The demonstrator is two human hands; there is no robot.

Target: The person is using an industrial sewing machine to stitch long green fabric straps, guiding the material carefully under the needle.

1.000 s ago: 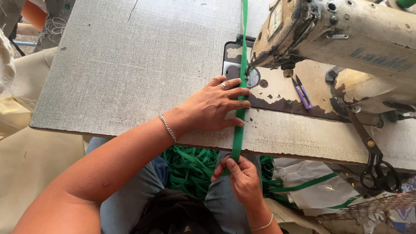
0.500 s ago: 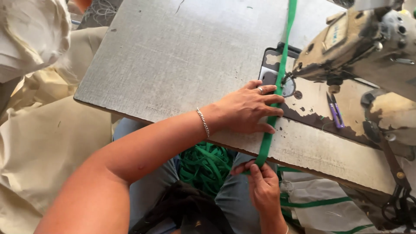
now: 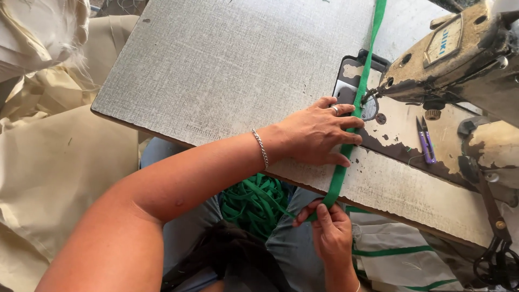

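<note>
The view has swung right while the left hand (image 3: 316,135) still presses the soft, limp green webbing strap (image 3: 346,151) flat near the sewing table's (image 3: 216,70) front edge, and the right hand (image 3: 331,232) pinches it below.

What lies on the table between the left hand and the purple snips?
In the head view, the green strap runs between the left hand and the snips; beyond it is only the machine bed, worn and bare.

The grey table (image 3: 216,65) carries a sewing machine (image 3: 465,59); purple snips (image 3: 425,140) lie below it, green strap (image 3: 351,130) left.
</note>
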